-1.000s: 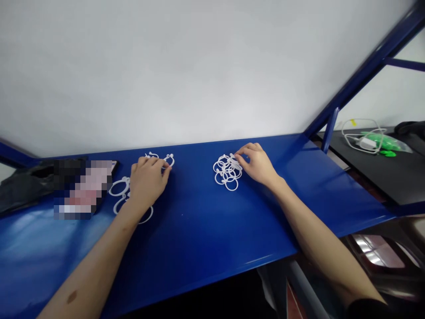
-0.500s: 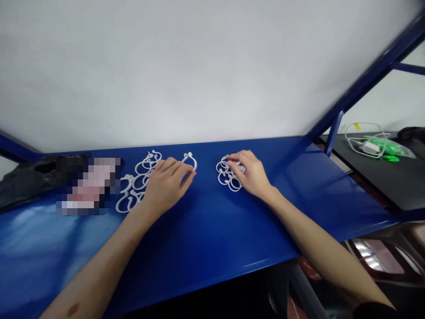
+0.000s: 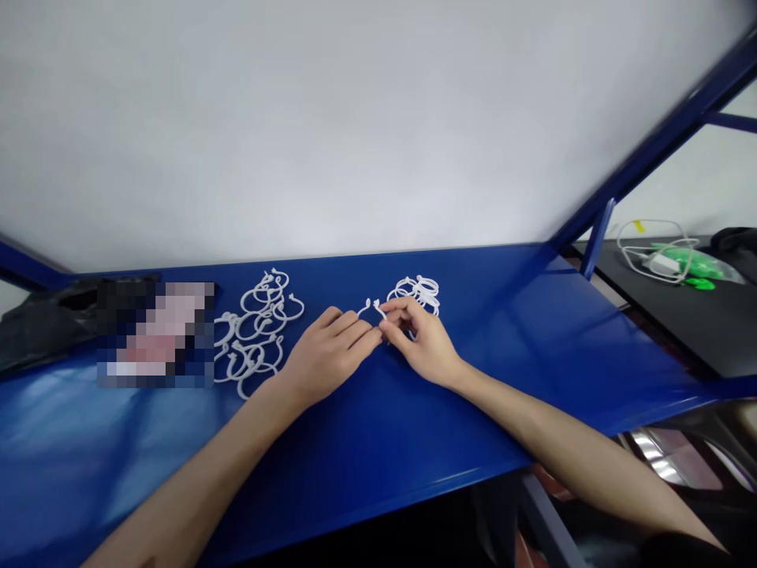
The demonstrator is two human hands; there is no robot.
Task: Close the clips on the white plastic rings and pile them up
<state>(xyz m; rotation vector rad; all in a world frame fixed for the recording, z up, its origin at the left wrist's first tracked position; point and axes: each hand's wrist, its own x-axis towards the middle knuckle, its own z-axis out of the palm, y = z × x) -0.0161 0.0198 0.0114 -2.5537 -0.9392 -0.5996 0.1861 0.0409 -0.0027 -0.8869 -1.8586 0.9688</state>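
My left hand [image 3: 331, 351] and my right hand [image 3: 421, 341] meet at the middle of the blue shelf [image 3: 378, 410], both pinching one white plastic ring [image 3: 374, 308] whose open ends stick up between the fingertips. A loose spread of several open white rings [image 3: 257, 331] lies to the left of my left hand. A tighter pile of white rings [image 3: 419, 290] lies just behind my right hand.
A blurred dark object [image 3: 154, 331] sits at the left of the shelf beside dark cloth [image 3: 35, 327]. A blue slanted frame post [image 3: 650, 142] rises at the right. Beyond it a black surface [image 3: 680, 315] holds a white cable [image 3: 644, 252] and green plastic [image 3: 686, 264].
My left hand carried a ring from the left spread rightwards to the middle. My right hand left the right pile and came in to take hold of the same ring.
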